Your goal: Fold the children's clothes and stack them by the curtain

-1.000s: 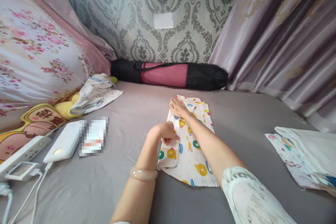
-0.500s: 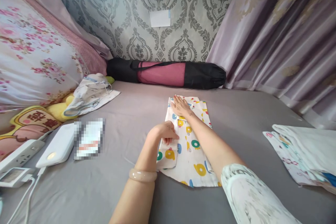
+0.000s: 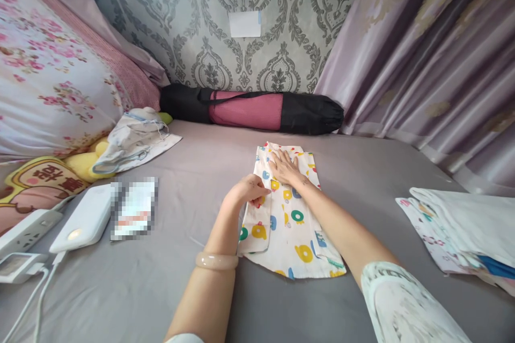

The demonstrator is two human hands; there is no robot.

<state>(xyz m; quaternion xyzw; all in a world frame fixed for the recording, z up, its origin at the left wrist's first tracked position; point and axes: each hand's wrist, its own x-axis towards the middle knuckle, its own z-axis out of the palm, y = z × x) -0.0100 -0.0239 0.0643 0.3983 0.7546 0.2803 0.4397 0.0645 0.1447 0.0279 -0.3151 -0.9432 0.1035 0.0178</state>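
A small white garment (image 3: 290, 236) printed with coloured rings lies partly folded on the grey bed sheet (image 3: 169, 273). My left hand (image 3: 246, 192) pinches the folded left edge of the garment, fingers curled on the cloth. My right hand (image 3: 285, 167) lies flat with fingers spread on the garment's upper part, near its far end. A pale bangle (image 3: 216, 261) sits on my left wrist.
A black and pink rolled mat bag (image 3: 253, 110) lies along the wall. Folded pale cloths (image 3: 462, 230) sit at the right. At the left are a white power bank (image 3: 82, 220), a power strip (image 3: 24, 230), a crumpled cloth (image 3: 134, 139) and floral pillows (image 3: 48, 80).
My right hand slid back toward me and slightly right over the garment. My left hand shifted a little farther up the folded edge. The view drifted a little.
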